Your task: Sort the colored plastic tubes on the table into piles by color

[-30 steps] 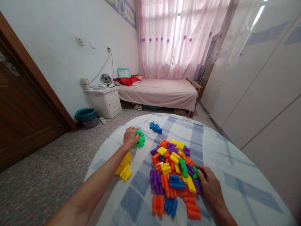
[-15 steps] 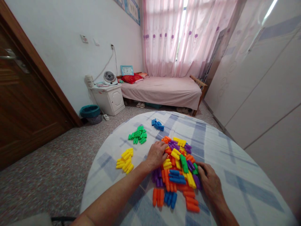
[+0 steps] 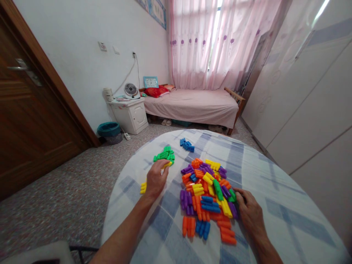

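My left hand (image 3: 157, 179) is closed on a small yellow plastic block (image 3: 167, 165) made of joined tubes, held between thumb and fingers. It hovers beside the green block pile (image 3: 165, 154) and partly covers a yellow block pile (image 3: 143, 187). At the right edge of a mixed heap of blocks (image 3: 205, 194), my right hand (image 3: 249, 211) has thumb and index finger closed at a green block (image 3: 232, 195). Orange, purple, blue, yellow and green pieces lie jumbled in that heap. A blue block pile (image 3: 187, 145) sits farther back.
A checked cloth covers the round table (image 3: 275, 220). Beyond stand a bed (image 3: 192, 102), a white cabinet (image 3: 136, 117) with a fan (image 3: 131, 90), and a teal bin (image 3: 109, 130). A chair (image 3: 52, 253) is at lower left; pale wardrobe doors (image 3: 308, 110) rise on the right.
My left hand has moved left from the mixed heap, carrying a yellow block, to between the green and yellow piles. My right hand has stayed almost still at the heap's right edge.
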Action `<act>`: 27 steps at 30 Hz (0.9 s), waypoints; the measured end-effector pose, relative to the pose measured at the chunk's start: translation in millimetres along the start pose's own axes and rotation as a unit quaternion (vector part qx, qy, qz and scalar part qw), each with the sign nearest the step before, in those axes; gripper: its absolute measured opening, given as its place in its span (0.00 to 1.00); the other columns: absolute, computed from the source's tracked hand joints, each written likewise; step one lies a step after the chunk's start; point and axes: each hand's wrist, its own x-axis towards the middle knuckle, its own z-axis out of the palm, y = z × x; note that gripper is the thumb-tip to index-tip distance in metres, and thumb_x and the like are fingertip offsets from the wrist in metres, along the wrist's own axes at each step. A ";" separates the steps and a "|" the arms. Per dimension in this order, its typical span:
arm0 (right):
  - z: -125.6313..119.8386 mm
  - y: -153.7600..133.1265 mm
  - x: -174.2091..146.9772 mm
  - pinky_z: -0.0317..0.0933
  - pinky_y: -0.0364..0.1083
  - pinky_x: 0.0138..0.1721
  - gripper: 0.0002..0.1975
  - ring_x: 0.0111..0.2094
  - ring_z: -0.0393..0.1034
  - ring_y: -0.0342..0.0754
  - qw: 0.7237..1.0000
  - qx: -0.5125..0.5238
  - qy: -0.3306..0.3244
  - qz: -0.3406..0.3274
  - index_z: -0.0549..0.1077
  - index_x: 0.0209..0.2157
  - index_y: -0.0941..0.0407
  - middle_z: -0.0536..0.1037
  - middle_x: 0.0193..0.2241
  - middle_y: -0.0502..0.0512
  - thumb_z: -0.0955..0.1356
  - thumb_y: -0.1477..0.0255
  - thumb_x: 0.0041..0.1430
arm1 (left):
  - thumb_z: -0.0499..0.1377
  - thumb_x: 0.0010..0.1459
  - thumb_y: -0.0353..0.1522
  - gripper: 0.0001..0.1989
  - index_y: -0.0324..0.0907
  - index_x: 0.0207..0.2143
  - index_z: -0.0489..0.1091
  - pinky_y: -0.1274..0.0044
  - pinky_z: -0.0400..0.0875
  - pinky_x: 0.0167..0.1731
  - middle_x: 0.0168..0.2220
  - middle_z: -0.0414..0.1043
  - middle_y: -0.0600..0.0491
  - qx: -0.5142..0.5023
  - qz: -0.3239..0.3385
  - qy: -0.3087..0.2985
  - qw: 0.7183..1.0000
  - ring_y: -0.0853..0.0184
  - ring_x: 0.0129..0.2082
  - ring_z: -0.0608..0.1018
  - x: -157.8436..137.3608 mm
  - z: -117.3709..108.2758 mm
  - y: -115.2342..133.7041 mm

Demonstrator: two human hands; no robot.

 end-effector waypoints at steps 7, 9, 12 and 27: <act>3.1 8.4 2.6 0.59 0.49 0.44 0.20 0.42 0.68 0.52 0.999 -0.032 0.010 -0.006 0.74 0.38 0.55 0.76 0.40 0.56 0.58 0.58 0.56 | 0.52 0.57 0.28 0.11 0.42 0.40 0.71 0.72 0.66 0.51 0.43 0.73 0.49 0.124 -0.076 -0.027 0.989 0.63 0.46 0.73 -12.5 -25.9 -60.5; 3.4 7.4 2.1 0.59 0.49 0.44 0.21 0.43 0.68 0.52 0.999 -0.033 0.013 -0.002 0.74 0.39 0.56 0.76 0.40 0.57 0.58 0.58 0.56 | 0.52 0.58 0.30 0.11 0.42 0.40 0.71 0.72 0.67 0.49 0.42 0.74 0.50 0.106 -0.101 -0.059 0.987 0.63 0.45 0.74 -16.8 -22.2 -65.1; 2.7 3.0 0.2 0.59 0.49 0.45 0.21 0.43 0.68 0.52 1.000 -0.026 0.014 0.006 0.74 0.39 0.56 0.75 0.40 0.57 0.57 0.59 0.57 | 0.52 0.58 0.31 0.11 0.43 0.41 0.71 0.71 0.66 0.51 0.43 0.73 0.49 0.104 -0.096 -0.036 0.989 0.62 0.46 0.73 -19.0 -17.2 -58.1; 3.1 -5.9 -1.5 0.59 0.48 0.45 0.19 0.42 0.68 0.52 1.000 0.016 0.021 0.014 0.74 0.36 0.56 0.76 0.38 0.57 0.58 0.61 0.55 | 0.56 0.52 0.24 0.17 0.39 0.46 0.71 0.67 0.63 0.55 0.47 0.72 0.47 -0.040 0.269 -0.254 0.928 0.61 0.51 0.70 5.6 95.5 70.5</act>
